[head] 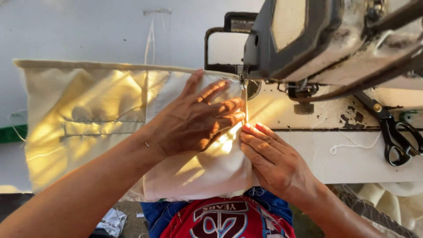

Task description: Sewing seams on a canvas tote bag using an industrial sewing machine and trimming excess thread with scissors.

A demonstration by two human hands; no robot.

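Observation:
A cream fabric piece [83,119] with a stitched pocket lies flat on the white sewing table [352,158]. My left hand [198,119] presses flat on the fabric, fingers spread, pointing at the needle area. My right hand [269,161] pinches the fabric's right edge just below the presser foot [244,83]. The dark sewing machine head [326,39] hangs over the upper right. The needle itself is mostly hidden.
Black scissors [396,136] lie on the machine bed at the right. Loose white thread [352,143] trails across the table. More pale cloth [392,202] is heaped at the lower right. My red and blue shirt [224,218] shows below the table edge.

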